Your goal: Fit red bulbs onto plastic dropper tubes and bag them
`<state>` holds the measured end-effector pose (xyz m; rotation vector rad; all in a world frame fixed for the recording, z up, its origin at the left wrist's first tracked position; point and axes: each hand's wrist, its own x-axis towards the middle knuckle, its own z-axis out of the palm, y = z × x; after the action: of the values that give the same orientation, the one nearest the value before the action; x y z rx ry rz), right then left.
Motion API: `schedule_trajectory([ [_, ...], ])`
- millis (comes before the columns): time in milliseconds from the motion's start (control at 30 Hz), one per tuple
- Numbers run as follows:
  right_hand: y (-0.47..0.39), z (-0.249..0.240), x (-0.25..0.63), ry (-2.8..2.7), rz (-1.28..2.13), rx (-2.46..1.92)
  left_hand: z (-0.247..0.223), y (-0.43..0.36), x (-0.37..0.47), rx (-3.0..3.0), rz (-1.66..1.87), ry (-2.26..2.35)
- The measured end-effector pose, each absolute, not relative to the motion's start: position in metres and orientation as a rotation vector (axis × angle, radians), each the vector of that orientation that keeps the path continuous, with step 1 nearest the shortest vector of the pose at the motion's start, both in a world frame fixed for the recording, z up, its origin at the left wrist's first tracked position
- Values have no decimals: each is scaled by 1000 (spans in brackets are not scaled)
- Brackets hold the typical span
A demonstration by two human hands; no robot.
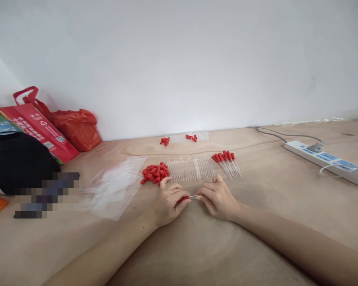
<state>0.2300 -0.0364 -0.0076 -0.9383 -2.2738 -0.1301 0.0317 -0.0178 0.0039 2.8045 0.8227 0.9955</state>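
My left hand (170,202) is closed around a red rubber bulb (183,198). A thin glass dropper tube (193,196) runs from the bulb to my right hand (216,200), whose fingers pinch its other end. How deep the tube sits in the bulb is hidden by my fingers. Just beyond my left hand lies a heap of loose red bulbs (155,172). A row of clear glass tubes (191,169) lies side by side beyond both hands. To its right, several droppers (226,162) with red bulbs on their tubes lie in a slanted group.
Clear plastic bags (116,186) lie to the left. Near the wall, more red bulbs (191,137) lie by a clear bag (204,136). A black bag (20,163), red bags (77,127) and a blurred dark object (47,194) occupy the left. A power strip (325,159) with cables stands right.
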Motion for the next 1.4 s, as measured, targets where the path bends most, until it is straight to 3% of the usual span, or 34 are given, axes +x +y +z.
schedule_trajectory([
  [367, -31, -8, 223, -2308, -20, -973, 1, -16, 31, 2867, 1104, 821],
  [667, -36, 4, 235, -2365, -175, -1038, 6, -12, 26, 2951, 1148, 914],
  [800, -26, 1, 249, -2137, -171, -1340, 6, -12, 24, 2876, 1093, 1148],
  [1067, 16, -3, 268, -1718, -253, -1950, 8, -11, 25, 2807, 827, 1117],
  [1400, 34, -5, 265, -1728, -182, -2150, 10, -12, 26, 2807, 812, 1096],
])
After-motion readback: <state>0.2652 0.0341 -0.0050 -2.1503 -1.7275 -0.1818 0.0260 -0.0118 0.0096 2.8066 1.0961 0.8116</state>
